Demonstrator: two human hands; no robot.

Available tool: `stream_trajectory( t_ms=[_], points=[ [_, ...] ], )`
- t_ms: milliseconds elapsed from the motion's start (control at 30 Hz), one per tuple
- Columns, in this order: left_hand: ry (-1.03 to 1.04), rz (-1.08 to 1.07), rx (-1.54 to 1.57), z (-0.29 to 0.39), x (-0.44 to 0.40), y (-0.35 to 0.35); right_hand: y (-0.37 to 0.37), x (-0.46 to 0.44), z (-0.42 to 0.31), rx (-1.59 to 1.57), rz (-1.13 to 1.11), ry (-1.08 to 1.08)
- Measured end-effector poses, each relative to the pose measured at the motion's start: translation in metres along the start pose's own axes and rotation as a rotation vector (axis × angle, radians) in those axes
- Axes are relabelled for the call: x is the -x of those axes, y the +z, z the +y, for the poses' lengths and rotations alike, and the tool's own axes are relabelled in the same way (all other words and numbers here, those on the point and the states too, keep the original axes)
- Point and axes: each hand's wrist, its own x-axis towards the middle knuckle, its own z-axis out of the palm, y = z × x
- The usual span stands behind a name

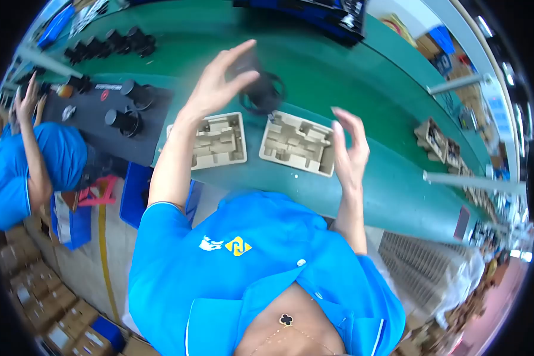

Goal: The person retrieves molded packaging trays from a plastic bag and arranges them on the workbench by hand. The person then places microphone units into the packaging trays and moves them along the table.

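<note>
My left hand is raised over the green bench, thumb and fingers apart, right beside a black cylindrical device that is blurred; whether they touch is unclear. Below the device lies a moulded pulp tray with shaped hollows. At the right edge of that tray is my right hand, its thumb and fingers spread with nothing between them. A second pulp tray rests to the left, partly behind my left forearm.
Two black devices stand on a dark mat at the left, with more behind. A co-worker in blue is at far left. Blue bins sit below the bench. Small trays lie at the right.
</note>
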Motion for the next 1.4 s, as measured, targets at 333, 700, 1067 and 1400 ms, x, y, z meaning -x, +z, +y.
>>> stream_trajectory(
  t_ms=[333, 700, 1067, 1400],
  points=[
    [-0.219, -0.128, 0.797, 0.055, 0.048, 0.078, 0.012, 0.022, -0.032, -0.601, -0.246, 0.501],
    [-0.777, -0.729, 1.346, 0.068, 0.122, 0.100, -0.002, 0.049, -0.011, -0.950, 0.222, 0.587],
    [-0.546, -0.462, 0.950, 0.078, 0.128, 0.101, -0.020, 0.066, -0.016, -0.907, 0.234, 0.469],
    [-0.443, -0.224, 0.708, 0.091, 0.130, 0.125, -0.010, 0.071, -0.013, -0.780, 0.362, 0.471]
  ],
)
